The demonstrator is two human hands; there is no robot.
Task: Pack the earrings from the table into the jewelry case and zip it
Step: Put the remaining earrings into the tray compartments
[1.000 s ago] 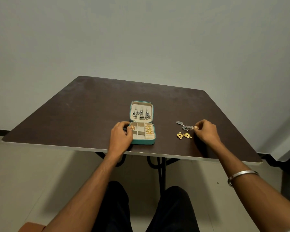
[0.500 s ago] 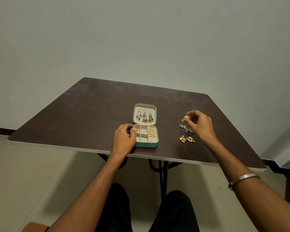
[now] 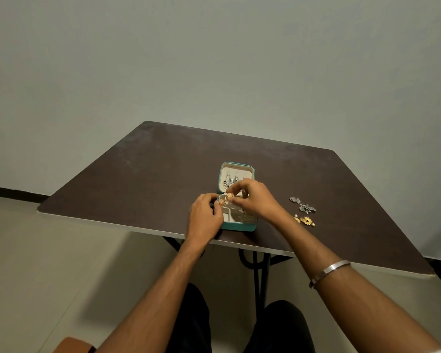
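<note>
A small teal jewelry case (image 3: 239, 227) lies open near the table's front edge, its lid (image 3: 236, 167) upright with dangling silver earrings hung inside. My right hand (image 3: 255, 200) is over the tray and pinches a rose-gold earring (image 3: 230, 195) above the back-left compartment. A second rose-gold earring (image 3: 222, 201) lies in that compartment. My left hand (image 3: 206, 218) grips the case's left side. On the table to the right lie silver earrings (image 3: 303, 205) and gold earrings (image 3: 305, 220).
The dark brown table (image 3: 138, 179) ends at a pale front edge just below the case. A plain wall stands behind it. My legs and the table's black frame show beneath. A metal bangle (image 3: 331, 268) is on my right wrist.
My right hand picked a rose-gold earring from the pile on the right and carried it left to the case. My left hand stayed on the case.
</note>
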